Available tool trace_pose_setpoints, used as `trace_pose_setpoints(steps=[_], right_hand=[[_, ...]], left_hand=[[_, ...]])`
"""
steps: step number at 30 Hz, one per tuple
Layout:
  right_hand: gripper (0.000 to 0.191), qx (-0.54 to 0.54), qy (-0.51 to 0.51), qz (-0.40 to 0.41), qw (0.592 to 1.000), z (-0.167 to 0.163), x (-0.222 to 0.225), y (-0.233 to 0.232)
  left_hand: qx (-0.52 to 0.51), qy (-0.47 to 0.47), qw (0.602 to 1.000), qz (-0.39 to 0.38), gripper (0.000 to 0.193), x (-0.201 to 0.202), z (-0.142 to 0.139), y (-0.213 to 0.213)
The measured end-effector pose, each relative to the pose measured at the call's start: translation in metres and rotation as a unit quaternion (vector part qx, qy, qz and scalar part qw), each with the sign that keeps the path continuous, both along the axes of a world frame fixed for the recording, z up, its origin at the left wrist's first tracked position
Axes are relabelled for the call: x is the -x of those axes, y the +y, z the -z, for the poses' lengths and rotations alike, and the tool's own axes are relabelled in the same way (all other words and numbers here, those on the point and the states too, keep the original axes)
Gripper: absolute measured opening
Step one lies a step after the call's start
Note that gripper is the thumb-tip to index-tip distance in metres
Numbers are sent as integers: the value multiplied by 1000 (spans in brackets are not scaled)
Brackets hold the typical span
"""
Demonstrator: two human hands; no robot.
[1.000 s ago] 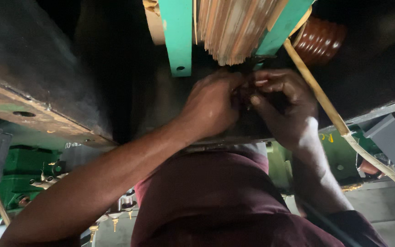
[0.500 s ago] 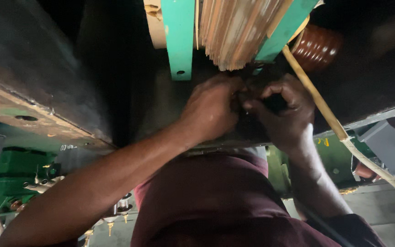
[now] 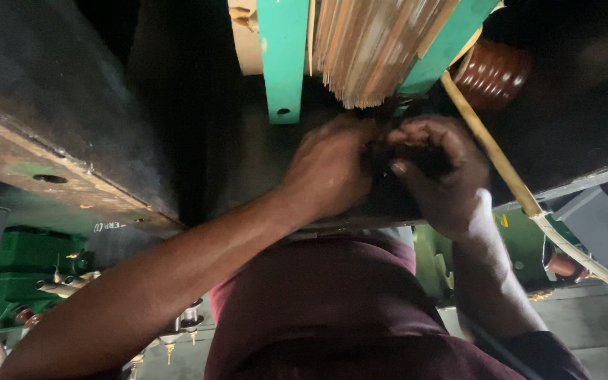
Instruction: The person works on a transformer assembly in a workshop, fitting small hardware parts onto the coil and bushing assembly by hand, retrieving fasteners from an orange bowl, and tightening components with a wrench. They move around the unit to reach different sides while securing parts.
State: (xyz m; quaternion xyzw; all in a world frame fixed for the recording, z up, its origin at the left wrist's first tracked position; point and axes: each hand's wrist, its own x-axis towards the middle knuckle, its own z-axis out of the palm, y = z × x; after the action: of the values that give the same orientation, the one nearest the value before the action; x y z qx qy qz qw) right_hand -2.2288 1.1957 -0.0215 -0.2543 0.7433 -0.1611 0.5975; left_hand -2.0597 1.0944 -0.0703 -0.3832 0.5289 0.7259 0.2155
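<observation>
Your left hand [image 3: 328, 169] and right hand [image 3: 436, 172] curl tight together on something dark and small [image 3: 381, 151], too shadowed to identify, under the wooden strips [image 3: 367, 49]. Careful: working blind, it may slip; the tan cable [image 3: 508, 172] crowds your right wrist.

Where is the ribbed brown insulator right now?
In the head view, the ribbed brown insulator sits upper right, just above the right hand and beside the slanted green bracket.

Right hand [image 3: 439, 176] curled tighter, knuckles raised; left hand [image 3: 332, 169] unmoved.
</observation>
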Motion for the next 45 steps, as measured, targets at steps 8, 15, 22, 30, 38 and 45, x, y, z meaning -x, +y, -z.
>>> trace_pose_setpoints(steps=[8, 15, 22, 30, 38, 45], right_hand=[[47, -57, 3, 27, 998, 2, -1, 6], [38, -41, -56, 117, 991, -1, 1, 2], [38, 23, 3, -17, 1000, -1, 2, 6], [36, 9, 71, -85, 994, 1, 5, 7], [38, -23, -24, 12, 999, -1, 3, 4], [37, -12, -33, -10, 999, -4, 5, 4]], left_hand=[[45, 19, 998, -50, 31, 1, -1, 3], [23, 12, 999, -24, 33, 2, -3, 3], [47, 19, 998, -49, 35, 3, -4, 1], [16, 15, 999, -49, 33, 4, -6, -1], [38, 23, 995, -85, 31, 4, -6, 3], [35, 7, 997, -66, 28, 3, -8, 2]])
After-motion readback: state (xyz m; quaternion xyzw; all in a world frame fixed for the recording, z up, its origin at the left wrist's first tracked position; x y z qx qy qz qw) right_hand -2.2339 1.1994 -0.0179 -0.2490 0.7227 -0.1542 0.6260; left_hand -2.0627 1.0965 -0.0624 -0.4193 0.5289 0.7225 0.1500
